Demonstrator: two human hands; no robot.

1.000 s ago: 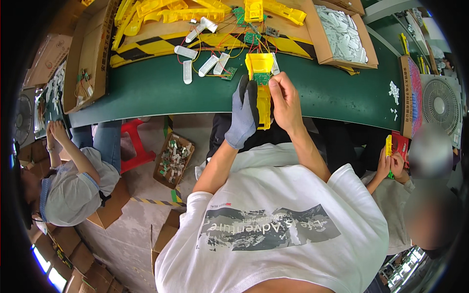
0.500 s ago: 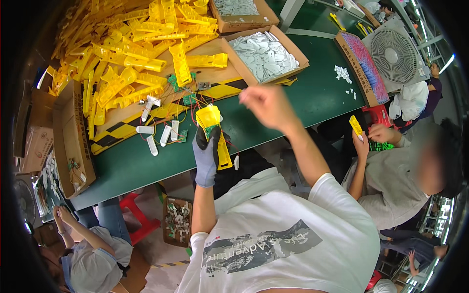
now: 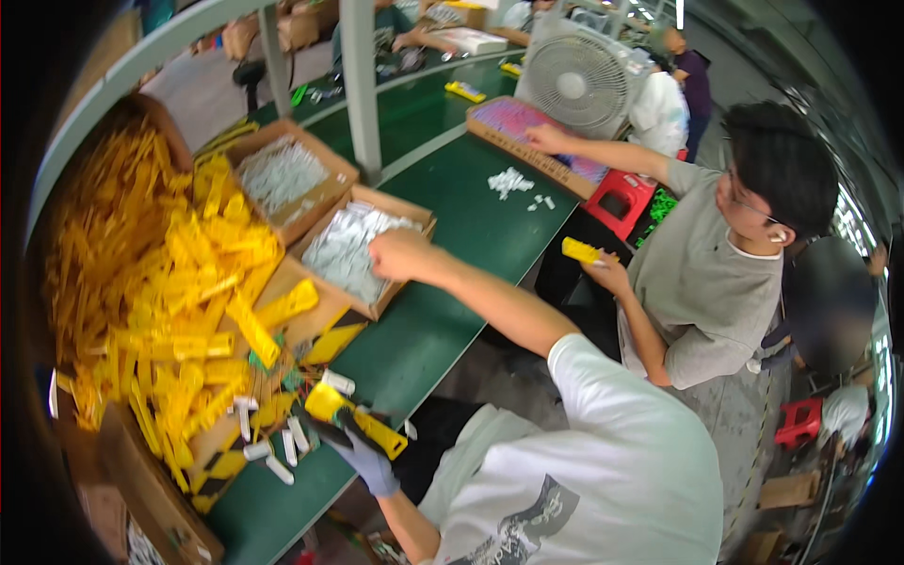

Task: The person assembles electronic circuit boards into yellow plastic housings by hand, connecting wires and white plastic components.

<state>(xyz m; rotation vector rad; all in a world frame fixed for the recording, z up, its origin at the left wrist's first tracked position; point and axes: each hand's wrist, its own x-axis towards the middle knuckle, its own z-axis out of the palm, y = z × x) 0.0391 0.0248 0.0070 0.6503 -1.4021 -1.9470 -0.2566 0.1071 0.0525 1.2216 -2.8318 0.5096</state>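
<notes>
My left hand (image 3: 360,450), in a grey glove with dark fingers, grips a long yellow plastic housing (image 3: 382,435) above the near edge of the bench. Its palm side is hidden. White oblong pieces (image 3: 290,444), thin wires and small green circuit boards lie just beyond that hand. My bare right hand (image 3: 399,256) is stretched out over an open carton (image 3: 399,296) filled with small white plastic pieces (image 3: 341,252). Its fingers are curled down among them; the fingertips are hidden, so anything held there cannot be made out.
A big heap of yellow housings (image 3: 174,311) covers the left of the green bench (image 3: 438,212). Another carton of white pieces (image 3: 282,179) stands beyond mine. On the right a co-worker (image 3: 711,273) holds a yellow piece and reaches toward a long box (image 3: 537,155) by a fan (image 3: 576,83).
My view has swung toward the right. My right hand has gone from above the bench edge to the carton of white pieces. The co-worker's far arm now reaches out to the long box.
</notes>
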